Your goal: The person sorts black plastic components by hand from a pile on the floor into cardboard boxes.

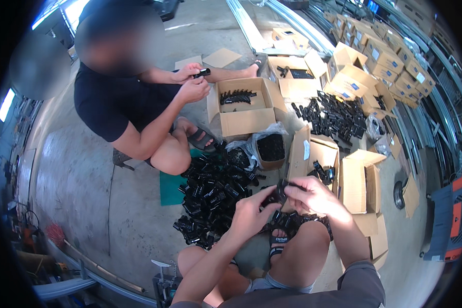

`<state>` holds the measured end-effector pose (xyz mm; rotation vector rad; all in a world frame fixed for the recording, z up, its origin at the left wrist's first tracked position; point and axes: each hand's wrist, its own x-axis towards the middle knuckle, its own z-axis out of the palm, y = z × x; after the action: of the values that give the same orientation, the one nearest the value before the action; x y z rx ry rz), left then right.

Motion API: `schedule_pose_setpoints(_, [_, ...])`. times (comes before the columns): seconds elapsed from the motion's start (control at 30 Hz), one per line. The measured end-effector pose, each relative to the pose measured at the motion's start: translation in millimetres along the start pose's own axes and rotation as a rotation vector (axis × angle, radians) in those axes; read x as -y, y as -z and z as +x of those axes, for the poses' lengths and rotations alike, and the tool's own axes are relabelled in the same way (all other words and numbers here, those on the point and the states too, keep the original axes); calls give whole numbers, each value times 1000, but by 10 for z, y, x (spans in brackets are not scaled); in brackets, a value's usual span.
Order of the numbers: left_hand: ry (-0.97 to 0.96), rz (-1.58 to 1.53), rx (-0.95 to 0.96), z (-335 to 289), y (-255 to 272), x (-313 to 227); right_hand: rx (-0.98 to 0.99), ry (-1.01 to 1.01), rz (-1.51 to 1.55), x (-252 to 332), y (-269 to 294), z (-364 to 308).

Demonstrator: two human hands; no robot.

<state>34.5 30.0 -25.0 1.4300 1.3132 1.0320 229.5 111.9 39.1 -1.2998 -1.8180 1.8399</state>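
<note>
Between my two hands is a small glossy black part (278, 196), partly covered by fingers, so its exact kind is hard to make out. My left hand (250, 211) closes on its left side, thumb and fingers around it. From the right, my right hand (311, 195) pinches its upper end. Below and left of my hands lies a big heap of similar black parts (210, 192). A smaller pile (295, 222) sits in front of my right knee. Just beyond my hands, an open cardboard box (299, 156) contains a few black parts (323, 172).
Opposite me a person (133, 102) sits holding a black part (203, 73). Near them stands an open box (249, 122) with a row of parts. A bag-lined box (271, 149) holds small black pieces. Stacked cartons (385, 56) and a blue-orange case (451, 218) are at right.
</note>
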Motion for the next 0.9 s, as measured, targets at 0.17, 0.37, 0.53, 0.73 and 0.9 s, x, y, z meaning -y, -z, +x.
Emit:
schedule_pose_setpoints(0.17, [33,-834,-108,48,194,36,-304,196,328,71,-441,235])
schedule_pose_setpoints(0.37, [-73,-735,-192,-6,429,60,-258,332,330,253,-869,392])
schedule_pose_setpoints(0.53, [-145,-445,-365,-79,456,52,-222,365,321,24,-998,488])
schedule_pose_setpoints(0.73, [-206,-212,-352,-153,557,-36,-122,326,343,-52,-869,518])
schedule_pose_setpoints(0.9, [-221,-55,-327,-169,577,-37,-123,313,343,-17,-842,458])
